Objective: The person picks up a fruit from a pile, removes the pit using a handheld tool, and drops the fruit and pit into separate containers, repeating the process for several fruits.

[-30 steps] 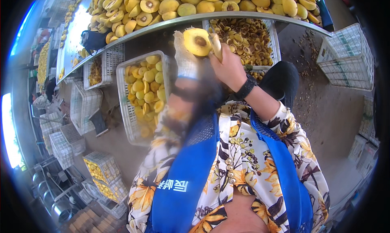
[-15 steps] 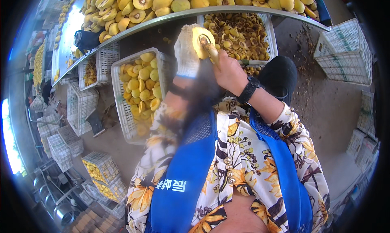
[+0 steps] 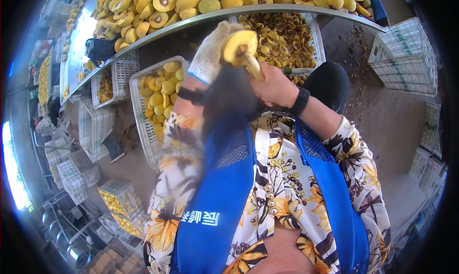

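In my left hand (image 3: 210,52), which wears a whitish knit glove, sits a yellow peach half (image 3: 233,47) with its brown-centred cut face outward. My bare right hand (image 3: 277,86) grips the pale handle of a pitting tool (image 3: 255,68). The tool's working end meets the brown middle of the cut face; its tip is hidden there. Both hands are held just below the metal table edge (image 3: 229,12), over the floor crates. A dark blur covers part of the space below the peach half.
Peach halves (image 3: 189,2) are heaped on the table. A white crate (image 3: 137,114) of yellow peaches stands left, and another crate (image 3: 317,37) with brownish scraps is under the table edge. White crates (image 3: 404,59) stand right. My dark shoe (image 3: 330,85) is beside the scrap crate.
The peach half has tilted and turned in my left hand, which has rotated and shifted slightly. My right hand has moved a little right and down, with the tool still at the cut face.
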`<action>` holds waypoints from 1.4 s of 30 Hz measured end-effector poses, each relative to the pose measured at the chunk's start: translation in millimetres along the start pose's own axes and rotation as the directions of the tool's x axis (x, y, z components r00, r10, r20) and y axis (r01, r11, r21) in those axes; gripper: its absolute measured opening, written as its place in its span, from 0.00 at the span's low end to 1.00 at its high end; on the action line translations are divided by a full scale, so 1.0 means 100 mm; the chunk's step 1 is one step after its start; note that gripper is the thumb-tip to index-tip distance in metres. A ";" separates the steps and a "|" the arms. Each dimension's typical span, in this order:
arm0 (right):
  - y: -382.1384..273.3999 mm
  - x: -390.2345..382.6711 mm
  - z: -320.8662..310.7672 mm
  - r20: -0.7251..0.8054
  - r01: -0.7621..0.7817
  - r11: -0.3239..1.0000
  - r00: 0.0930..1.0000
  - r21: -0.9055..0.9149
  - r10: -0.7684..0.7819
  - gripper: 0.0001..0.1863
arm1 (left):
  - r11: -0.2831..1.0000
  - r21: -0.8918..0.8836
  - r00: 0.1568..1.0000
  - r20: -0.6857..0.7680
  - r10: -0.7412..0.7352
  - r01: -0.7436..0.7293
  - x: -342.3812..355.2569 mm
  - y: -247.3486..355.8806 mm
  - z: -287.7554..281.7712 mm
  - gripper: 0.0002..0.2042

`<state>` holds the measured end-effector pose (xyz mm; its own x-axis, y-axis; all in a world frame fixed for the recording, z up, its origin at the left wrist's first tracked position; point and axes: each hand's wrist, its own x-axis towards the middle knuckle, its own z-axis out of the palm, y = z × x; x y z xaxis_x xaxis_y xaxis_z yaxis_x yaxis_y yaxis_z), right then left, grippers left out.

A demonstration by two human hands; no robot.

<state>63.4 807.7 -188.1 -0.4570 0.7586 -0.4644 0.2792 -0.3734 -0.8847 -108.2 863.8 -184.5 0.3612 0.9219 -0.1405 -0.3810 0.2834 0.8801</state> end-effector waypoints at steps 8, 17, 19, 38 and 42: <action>-0.09 -0.08 0.23 0.188 -0.214 0.771 0.974 0.599 0.124 0.06 | 0.976 -0.187 0.867 -0.498 0.005 -0.113 -0.12 -0.27 0.32 0.14; -0.11 -0.14 0.26 0.232 -0.310 0.699 0.950 0.644 0.207 0.07 | 0.995 0.045 0.808 -0.580 0.101 -0.092 -0.01 -0.53 0.26 0.13; -0.07 -0.11 0.23 0.265 -0.343 0.682 0.939 0.646 0.221 0.07 | 0.990 -0.106 0.815 -0.580 0.018 -0.097 0.05 -0.62 0.21 0.14; 0.24 0.05 0.27 0.220 -0.193 0.817 0.972 0.543 0.083 0.08 | 0.993 0.033 0.899 -0.428 -0.091 0.116 0.02 -0.41 0.14 0.13; 0.18 0.05 0.28 0.169 -0.140 0.834 0.984 0.533 0.057 0.08 | 0.975 0.214 0.971 -0.218 0.102 -0.054 0.04 -0.38 0.07 0.13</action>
<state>42.7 789.8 -207.7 -0.5761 0.6351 -0.5146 -0.1536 -0.7024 -0.6950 -85.6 855.1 -215.6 0.1266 0.9812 -0.1456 -0.2086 0.1699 0.9631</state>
